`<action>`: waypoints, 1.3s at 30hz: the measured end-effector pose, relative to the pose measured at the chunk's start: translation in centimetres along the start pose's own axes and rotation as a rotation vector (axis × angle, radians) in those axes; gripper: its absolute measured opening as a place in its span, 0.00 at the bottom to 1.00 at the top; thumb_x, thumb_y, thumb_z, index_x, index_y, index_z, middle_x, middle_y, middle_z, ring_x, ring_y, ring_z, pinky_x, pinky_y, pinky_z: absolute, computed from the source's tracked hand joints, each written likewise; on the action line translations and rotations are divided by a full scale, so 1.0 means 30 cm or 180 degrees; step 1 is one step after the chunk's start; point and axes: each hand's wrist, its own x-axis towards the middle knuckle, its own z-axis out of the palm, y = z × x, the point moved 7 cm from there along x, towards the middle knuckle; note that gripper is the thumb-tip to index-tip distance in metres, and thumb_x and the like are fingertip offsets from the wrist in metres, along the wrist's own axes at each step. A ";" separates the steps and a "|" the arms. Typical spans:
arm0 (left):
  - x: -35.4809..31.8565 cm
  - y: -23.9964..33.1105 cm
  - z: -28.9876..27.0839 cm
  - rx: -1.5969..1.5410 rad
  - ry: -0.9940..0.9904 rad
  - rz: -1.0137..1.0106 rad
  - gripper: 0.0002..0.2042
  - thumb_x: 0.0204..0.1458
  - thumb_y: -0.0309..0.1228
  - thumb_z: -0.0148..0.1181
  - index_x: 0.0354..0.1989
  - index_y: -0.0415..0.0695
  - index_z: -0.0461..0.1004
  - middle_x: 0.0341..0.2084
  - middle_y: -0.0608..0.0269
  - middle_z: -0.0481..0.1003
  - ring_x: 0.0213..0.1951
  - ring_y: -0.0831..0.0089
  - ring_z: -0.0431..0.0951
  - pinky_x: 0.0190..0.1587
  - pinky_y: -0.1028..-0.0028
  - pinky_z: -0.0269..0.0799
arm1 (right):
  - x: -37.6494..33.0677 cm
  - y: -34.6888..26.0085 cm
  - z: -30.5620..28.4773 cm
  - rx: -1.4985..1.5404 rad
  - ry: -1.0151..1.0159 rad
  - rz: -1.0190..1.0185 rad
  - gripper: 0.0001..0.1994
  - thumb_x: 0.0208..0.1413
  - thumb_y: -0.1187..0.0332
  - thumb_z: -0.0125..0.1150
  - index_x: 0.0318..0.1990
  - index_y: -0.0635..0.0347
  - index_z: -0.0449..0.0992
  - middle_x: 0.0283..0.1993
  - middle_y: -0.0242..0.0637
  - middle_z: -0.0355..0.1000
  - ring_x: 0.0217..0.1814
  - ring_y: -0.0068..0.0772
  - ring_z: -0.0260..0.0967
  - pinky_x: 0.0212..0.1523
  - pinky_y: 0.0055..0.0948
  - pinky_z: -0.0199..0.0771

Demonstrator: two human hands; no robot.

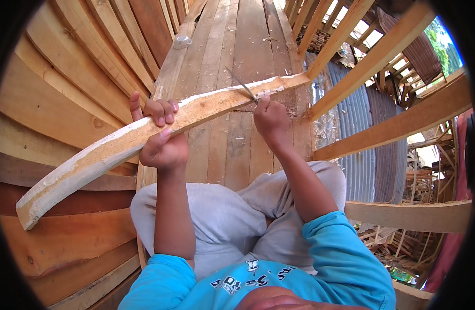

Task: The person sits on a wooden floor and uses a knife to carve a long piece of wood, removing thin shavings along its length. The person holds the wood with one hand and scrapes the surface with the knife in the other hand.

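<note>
A long piece of lumber (206,107) with a pale, rough edge lies slantwise before me, from the lower left up to the right. Around its middle my left hand (162,135) is closed, thumb on the near side and fingers over the far edge. Farther right, my right hand (271,118) is closed in a fist on the handle end of a knife (241,83). The thin blade points up and left, crossing the wood's far edge. Most of the handle is hidden by my fingers. Light shavings sit on the wood beside the blade.
Wooden boards (72,119) line the left side. Plank flooring (217,57) with scattered shavings runs ahead, with a small whitish object (182,42) on it. Slanting wooden bars (369,62) stand on the right, with corrugated metal sheets (357,155) beyond them. My crossed legs are below the wood.
</note>
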 end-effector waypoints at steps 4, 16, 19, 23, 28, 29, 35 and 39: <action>-0.001 -0.003 0.012 0.0012 0.0008 -0.0054 0.40 0.28 0.28 0.55 0.61 0.42 0.63 0.25 0.69 0.58 0.33 0.73 0.63 0.53 0.67 0.60 | 0.017 0.043 0.001 0.0001 0.0122 0.0239 0.28 0.63 0.59 0.38 0.24 0.72 0.79 0.24 0.64 0.72 0.30 0.69 0.73 0.40 0.58 0.73; -0.008 0.003 0.006 0.0057 0.0066 -0.0059 0.42 0.28 0.27 0.54 0.64 0.43 0.59 0.25 0.68 0.58 0.32 0.73 0.61 0.52 0.67 0.60 | -0.071 -0.093 -0.014 0.0091 -0.0311 -0.0238 0.28 0.64 0.59 0.38 0.21 0.70 0.77 0.22 0.60 0.72 0.27 0.65 0.73 0.36 0.57 0.73; -0.011 0.002 0.014 0.0076 0.0083 -0.0061 0.38 0.27 0.27 0.54 0.59 0.44 0.62 0.28 0.67 0.60 0.34 0.72 0.64 0.52 0.66 0.61 | -0.068 -0.116 -0.008 0.0019 -0.0252 -0.0494 0.27 0.63 0.59 0.38 0.20 0.69 0.77 0.21 0.58 0.72 0.25 0.63 0.73 0.33 0.55 0.73; 0.003 0.019 -0.005 0.0215 0.0304 0.0044 0.25 0.25 0.26 0.54 0.41 0.47 0.68 0.39 0.63 0.65 0.44 0.68 0.70 0.57 0.64 0.63 | -0.021 -0.095 0.001 0.0044 -0.0236 -0.0504 0.27 0.63 0.59 0.39 0.21 0.68 0.78 0.22 0.59 0.73 0.27 0.62 0.74 0.34 0.54 0.75; 0.008 0.024 0.020 0.0055 0.0049 -0.0182 0.18 0.24 0.25 0.56 0.30 0.51 0.65 0.51 0.61 0.69 0.51 0.64 0.70 0.62 0.62 0.62 | -0.020 0.021 0.021 -0.0247 -0.0077 0.0152 0.26 0.63 0.58 0.39 0.25 0.70 0.79 0.26 0.62 0.74 0.32 0.65 0.75 0.38 0.55 0.74; 0.013 0.018 0.031 0.0050 -0.0014 -0.0168 0.18 0.24 0.25 0.56 0.30 0.51 0.65 0.53 0.61 0.70 0.50 0.64 0.71 0.62 0.62 0.62 | 0.011 0.065 -0.002 -0.0310 -0.0051 0.0118 0.27 0.63 0.58 0.39 0.24 0.71 0.78 0.26 0.63 0.73 0.32 0.66 0.74 0.39 0.56 0.74; 0.009 0.012 0.010 0.0076 -0.0430 -0.0059 0.35 0.33 0.30 0.55 0.59 0.46 0.67 0.27 0.69 0.64 0.33 0.72 0.66 0.61 0.62 0.60 | -0.028 -0.027 -0.011 -0.0223 -0.0324 0.0077 0.27 0.63 0.58 0.38 0.27 0.72 0.80 0.29 0.63 0.75 0.36 0.68 0.75 0.43 0.59 0.73; 0.005 -0.002 0.035 0.0337 -0.0258 -0.0130 0.43 0.35 0.32 0.54 0.69 0.40 0.57 0.23 0.71 0.56 0.31 0.75 0.62 0.61 0.64 0.56 | 0.054 0.074 -0.023 -0.0243 0.0214 0.0202 0.28 0.63 0.58 0.37 0.25 0.73 0.78 0.27 0.64 0.74 0.34 0.69 0.74 0.42 0.58 0.74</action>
